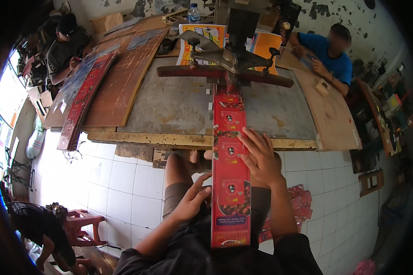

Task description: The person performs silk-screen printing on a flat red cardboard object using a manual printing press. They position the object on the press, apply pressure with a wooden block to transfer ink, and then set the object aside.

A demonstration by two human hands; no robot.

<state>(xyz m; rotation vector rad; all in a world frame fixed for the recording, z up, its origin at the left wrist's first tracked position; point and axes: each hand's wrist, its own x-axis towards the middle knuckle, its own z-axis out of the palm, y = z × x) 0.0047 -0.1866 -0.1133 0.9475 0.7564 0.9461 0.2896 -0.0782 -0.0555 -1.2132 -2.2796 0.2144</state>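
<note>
the clear bottle (pixel 194 13) stood behind the surface (pixel 165 107), contents too small to tell; the long red strip (pixel 229 169) ran lengthwise from the lap to the press (pixel 234 59); right hand (pixel 263 160) lay on it, fingers (pixel 251 148) spread, left hand (pixel 192 201) loosely parted by its left edge

Daylight thru L opening (pixel 10 91), blown out; floor (pixel 96 183) glary L; R dim; fisheye warp, blk rim

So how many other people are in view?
3: a person in blue, upper right; a person in dark clothing, upper left; a person in black, lower left. Others may be hidden.
</note>
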